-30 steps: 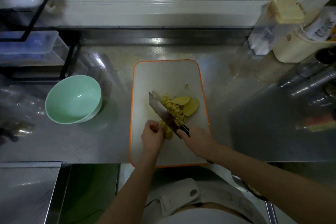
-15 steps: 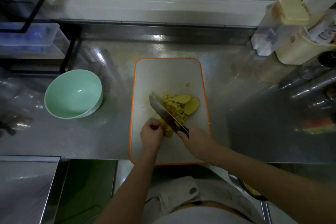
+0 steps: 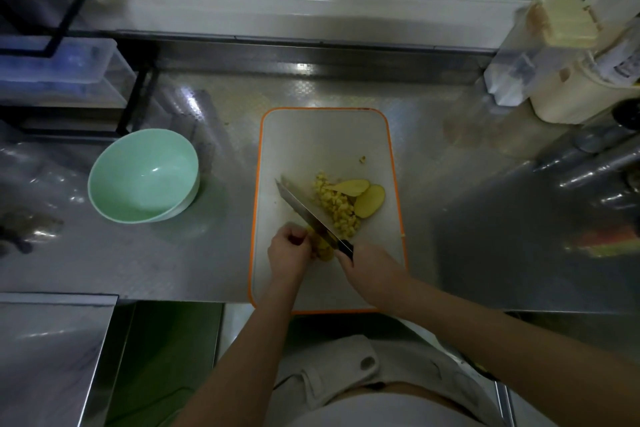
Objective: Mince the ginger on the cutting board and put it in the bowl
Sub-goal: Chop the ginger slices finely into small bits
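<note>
- The cutting board [image 3: 311, 135], white with an orange rim, is laid lengthwise on the steel desk [image 3: 194, 253] at the centre of the frame. Its near edge is set at the desk's front edge.
- The ginger piece [image 3: 323, 250], yellow and uncut, is held down on the lower middle of the board, just left of the blade. It is largely hidden by fingers.
- The minced ginger [image 3: 337, 206] is gathered in a heap of small yellow cubes on the board, to the right of the blade.
- The ginger slices [image 3: 370, 200], two overlapped ovals, are seen touching the upper right side of that heap.
- A stray crumb [image 3: 362, 159] is seen alone on the board, above the heap.
- The knife [image 3: 304, 210] is laid diagonally across the board, its tip toward the upper left and its dark handle toward the lower right. The blade is placed against the ginger piece; whether the edge reaches the board cannot be told.
- The left hand [image 3: 289, 253] is shown with its fingers curled and the ginger piece gripped beneath them.
- The right hand [image 3: 369, 272] is wrapped round the knife handle.
- The bowl [image 3: 138, 180], pale green and upright, is placed on the desk at the left of the frame, well apart from the board.
- A black rack [image 3: 138, 97] with clear plastic boxes [image 3: 52, 66] is seen at the upper left.
- A clear container [image 3: 561, 24] with a cream lid and a cream jug [image 3: 581, 94] are seen at the upper right.
</note>
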{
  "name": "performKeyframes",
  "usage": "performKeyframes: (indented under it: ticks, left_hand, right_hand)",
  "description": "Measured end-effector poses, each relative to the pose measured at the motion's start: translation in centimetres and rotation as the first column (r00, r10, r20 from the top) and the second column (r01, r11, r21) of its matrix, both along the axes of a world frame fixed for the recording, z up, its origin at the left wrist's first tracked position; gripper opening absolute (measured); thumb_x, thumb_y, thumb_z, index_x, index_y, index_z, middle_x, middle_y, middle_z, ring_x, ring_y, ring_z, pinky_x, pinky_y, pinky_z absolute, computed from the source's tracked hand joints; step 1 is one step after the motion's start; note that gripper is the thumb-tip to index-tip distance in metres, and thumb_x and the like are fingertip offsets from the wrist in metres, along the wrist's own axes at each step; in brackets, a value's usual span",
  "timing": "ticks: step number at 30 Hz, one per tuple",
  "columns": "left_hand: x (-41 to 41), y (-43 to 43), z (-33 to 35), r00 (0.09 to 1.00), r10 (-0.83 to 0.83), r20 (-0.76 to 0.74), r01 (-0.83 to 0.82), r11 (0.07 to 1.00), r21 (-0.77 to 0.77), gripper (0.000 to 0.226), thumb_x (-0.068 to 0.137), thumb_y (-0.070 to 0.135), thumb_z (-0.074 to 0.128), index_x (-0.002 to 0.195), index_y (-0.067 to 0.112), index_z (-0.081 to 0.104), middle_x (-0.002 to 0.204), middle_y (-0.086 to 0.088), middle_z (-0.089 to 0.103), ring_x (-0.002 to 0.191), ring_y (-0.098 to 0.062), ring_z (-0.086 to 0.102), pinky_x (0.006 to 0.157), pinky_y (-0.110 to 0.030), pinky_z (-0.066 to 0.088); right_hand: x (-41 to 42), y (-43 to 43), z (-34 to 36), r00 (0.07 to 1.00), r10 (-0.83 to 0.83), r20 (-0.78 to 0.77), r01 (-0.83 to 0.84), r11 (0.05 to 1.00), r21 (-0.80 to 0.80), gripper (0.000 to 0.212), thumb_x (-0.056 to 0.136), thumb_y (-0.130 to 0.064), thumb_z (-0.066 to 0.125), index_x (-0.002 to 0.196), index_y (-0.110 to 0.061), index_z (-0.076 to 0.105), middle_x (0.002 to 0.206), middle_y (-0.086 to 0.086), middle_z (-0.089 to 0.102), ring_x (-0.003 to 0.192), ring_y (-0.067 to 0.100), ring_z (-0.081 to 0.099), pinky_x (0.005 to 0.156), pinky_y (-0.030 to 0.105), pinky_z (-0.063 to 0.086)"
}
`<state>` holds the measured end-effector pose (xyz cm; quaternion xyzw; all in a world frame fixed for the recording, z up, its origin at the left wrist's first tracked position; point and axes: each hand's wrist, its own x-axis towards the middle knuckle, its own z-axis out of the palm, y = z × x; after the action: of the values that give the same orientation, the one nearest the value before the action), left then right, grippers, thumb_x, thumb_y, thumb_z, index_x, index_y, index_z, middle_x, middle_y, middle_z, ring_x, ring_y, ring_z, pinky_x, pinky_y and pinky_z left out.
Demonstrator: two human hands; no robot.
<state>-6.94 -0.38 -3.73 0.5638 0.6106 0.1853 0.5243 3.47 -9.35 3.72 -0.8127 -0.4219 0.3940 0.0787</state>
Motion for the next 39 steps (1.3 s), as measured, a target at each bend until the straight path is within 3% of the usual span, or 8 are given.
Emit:
performKeyframes:
  ticks: [7,14,18,24,30,32,35,39]
  left_hand:
    - [-0.1,0.0,0.0,1.000,-0.012,-0.014,0.012,1.000,0.013,0.019,0.080,0.007,0.062,0.065,0.017,0.056,0.073,-0.011,0.066,0.071,-0.026,0.065,0.060,-0.029,0.053]
    - [-0.2,0.1,-0.4,1.000,-0.024,-0.017,0.024,1.000,-0.014,0.008,0.080,0.010,0.063,0.073,0.011,0.061,0.075,-0.012,0.068,0.073,-0.027,0.066,0.066,-0.033,0.055]
    - [-0.1,0.0,-0.4,0.999,-0.030,-0.036,0.030,1.000,0.000,0.011,0.081,0.012,0.064,0.072,0.012,0.059,0.074,-0.012,0.067,0.073,-0.025,0.064,0.062,-0.027,0.048]
    - [-0.1,-0.2,-0.1,0.998,-0.026,-0.054,0.027,1.000,0.012,0.009,0.082,0.015,0.064,0.077,0.009,0.059,0.075,-0.008,0.065,0.073,-0.023,0.063,0.060,-0.023,0.046]
    - [0.0,-0.2,-0.1,0.995,-0.037,-0.091,0.040,0.998,0.038,0.007,0.080,0.010,0.062,0.078,0.004,0.059,0.078,-0.013,0.065,0.076,-0.024,0.060,0.068,-0.030,0.046]
    - [0.0,-0.2,-0.1,0.994,-0.040,-0.097,0.044,0.998,0.038,0.005,0.079,0.008,0.061,0.078,0.003,0.059,0.079,-0.013,0.064,0.076,-0.024,0.060,0.069,-0.030,0.047]
    - [-0.1,-0.2,-0.4,0.995,-0.061,-0.080,0.064,0.997,0.041,0.007,0.080,0.011,0.063,0.075,0.007,0.059,0.075,-0.009,0.065,0.075,-0.024,0.062,0.071,-0.033,0.050]
    - [-0.2,-0.3,-0.3,0.994,-0.074,-0.080,0.078,0.996,0.040,0.009,0.081,0.012,0.064,0.073,0.013,0.059,0.076,-0.007,0.066,0.076,-0.023,0.063,0.067,-0.027,0.047]
  right_hand:
    - [-0.5,-0.2,-0.5,1.000,-0.009,0.015,0.007,0.996,0.089,0.032,0.099,-0.035,0.039,0.097,-0.007,0.055,0.095,0.015,0.063,0.087,0.030,0.062,0.065,0.031,0.040]
    - [-0.2,-0.2,-1.0,1.000,0.006,0.028,-0.009,0.995,0.100,0.034,0.099,-0.036,0.039,0.095,-0.007,0.057,0.089,0.014,0.063,0.081,0.028,0.061,0.064,0.029,0.040]
    - [0.3,-1.0,-0.9,1.000,0.013,0.015,-0.014,0.997,0.080,0.026,0.099,-0.036,0.040,0.083,-0.016,0.048,0.071,-0.001,0.050,0.068,0.017,0.051,0.061,0.026,0.035]
    - [0.0,-1.0,-1.6,0.999,0.028,0.037,-0.031,0.996,0.079,0.032,0.100,-0.036,0.038,0.092,-0.009,0.054,0.085,0.013,0.059,0.071,0.020,0.052,0.062,0.028,0.036]
    - [-0.4,-0.2,-2.5,0.999,0.033,0.023,-0.035,0.995,0.095,0.033,0.100,-0.032,0.039,0.101,-0.004,0.056,0.096,0.018,0.063,0.086,0.031,0.062,0.066,0.032,0.041]
    - [-0.2,-0.3,-2.6,1.000,0.023,0.003,-0.023,0.995,0.095,0.032,0.099,-0.032,0.040,0.095,-0.005,0.056,0.088,0.014,0.062,0.081,0.029,0.061,0.063,0.031,0.038]
    - [1.6,-0.2,-3.2,0.997,-0.018,-0.074,0.024,0.996,0.082,0.035,0.098,-0.035,0.042,0.069,-0.015,0.045,0.062,0.000,0.047,0.055,0.013,0.047,0.050,0.025,0.030]
    - [3.4,0.5,-3.0,0.994,0.012,-0.106,-0.003,0.996,0.092,0.040,0.098,-0.037,0.042,0.062,-0.022,0.035,0.057,-0.003,0.037,0.050,0.007,0.035,0.047,0.019,0.025]
